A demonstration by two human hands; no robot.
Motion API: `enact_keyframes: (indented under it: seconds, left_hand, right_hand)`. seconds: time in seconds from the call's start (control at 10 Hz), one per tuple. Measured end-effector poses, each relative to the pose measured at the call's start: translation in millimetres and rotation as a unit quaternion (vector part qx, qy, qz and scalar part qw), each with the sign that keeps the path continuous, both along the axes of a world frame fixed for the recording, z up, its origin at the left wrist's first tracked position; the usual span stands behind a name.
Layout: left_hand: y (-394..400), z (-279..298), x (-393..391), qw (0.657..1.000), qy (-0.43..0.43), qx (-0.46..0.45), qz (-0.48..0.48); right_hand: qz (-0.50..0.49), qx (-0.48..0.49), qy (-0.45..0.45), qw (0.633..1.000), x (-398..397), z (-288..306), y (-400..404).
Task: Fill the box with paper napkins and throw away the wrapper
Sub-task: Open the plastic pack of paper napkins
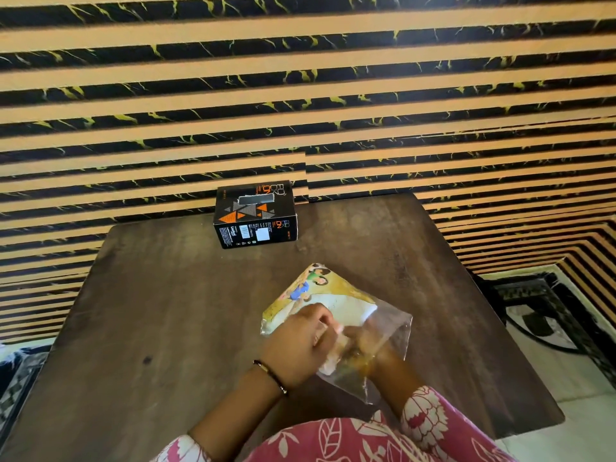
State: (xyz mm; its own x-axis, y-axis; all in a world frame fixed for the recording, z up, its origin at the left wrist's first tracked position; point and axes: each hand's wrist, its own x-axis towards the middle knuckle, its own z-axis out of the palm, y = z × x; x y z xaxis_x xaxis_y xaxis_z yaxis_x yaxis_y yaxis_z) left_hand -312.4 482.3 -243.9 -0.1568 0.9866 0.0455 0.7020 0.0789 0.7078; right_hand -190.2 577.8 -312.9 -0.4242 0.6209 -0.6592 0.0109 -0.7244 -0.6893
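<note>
Dark, worn wood forms the tabletop [140, 295], which is backed by a wall of orange and black marbled stripes [300, 95]. At the far edge of that table, against the wall, a black cardboard box with orange and grey triangles [255, 213] is set flat with a slot cut in its top, presumably so that napkins can be fed in or drawn out; it is well apart from the hands.

Nearer the person, toward the table's near edge, a clear plastic wrapper with a yellow cartoon print [336, 315] is seen, with a stack of white paper napkins [346, 310] inside it. The left hand [301, 341] is curled over the wrapper's near side and appears to pinch the plastic, probably to steady the pack. The right hand [363, 345] is pushed inside the open mouth of the wrapper and is seen only through the film; whether its fingers are closed on the napkins cannot be told.

The napkins are judged not yet taken out, and the box is untouched.
</note>
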Motion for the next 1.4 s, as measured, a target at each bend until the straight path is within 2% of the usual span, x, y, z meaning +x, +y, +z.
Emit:
enact_keyframes:
  seconds: [0.1, 0.2, 0.3, 0.4, 0.5, 0.6, 0.7, 0.8, 0.9, 1.0, 1.1, 1.2, 1.4]
  left_hand:
    - [2, -20, -32, 0.992, 0.010, -0.039, 0.116]
    - [3, -51, -60, 0.965, -0.043, -0.143, 0.217]
    - [2, -59, -67, 0.869, -0.350, -0.201, 0.285]
    - [0, -57, -66, 0.828, -0.431, -0.224, 0.280]
    - [1, -60, -63, 0.844, -0.394, -0.173, 0.322]
    - [-3, -63, -71, 0.840, -0.375, -0.124, 0.371]
    - [-13, -69, -83, 0.862, -0.275, -0.121, 0.408]
    - [-18, -66, -81, 0.924, 0.008, -0.220, 0.311]
    - [-10, -60, -63, 0.955, 0.172, -0.181, 0.160]
    - [7, -56, -39, 0.943, 0.281, -0.160, -0.073]
    - [12, -75, -36, 0.918, 0.276, -0.262, -0.117]
    - [9, -85, -41, 0.897, 0.301, -0.312, -0.084]
    - [10, -84, -38, 0.872, 0.338, -0.352, -0.031]
  right_hand:
    - [0.044, 0.043, 0.029, 0.998, 13, -4, 7]
    - [0.082, 0.048, 0.001, 0.995, 29, 4, 12]
    - [0.135, 0.114, -0.011, 0.984, 36, 3, 21]
    - [0.121, 0.135, 0.021, 0.983, 44, -4, 30]
    - [0.155, 0.093, 0.104, 0.978, 55, 3, 32]
    - [0.171, -0.030, 0.114, 0.978, 70, -2, 40]
    - [0.150, -0.020, 0.049, 0.987, 86, -2, 48]
    - [0.132, -0.036, 0.021, 0.990, 97, -6, 55]
    - [0.137, -0.046, -0.003, 0.990, 99, -3, 53]
    - [0.164, -0.035, -0.008, 0.986, 99, -3, 54]
    - [0.175, -0.020, -0.041, 0.983, 100, 1, 55]
    - [0.152, -0.021, -0.038, 0.987, 110, 8, 57]
    - [0.094, 0.001, 0.059, 0.994, 140, 21, 60]
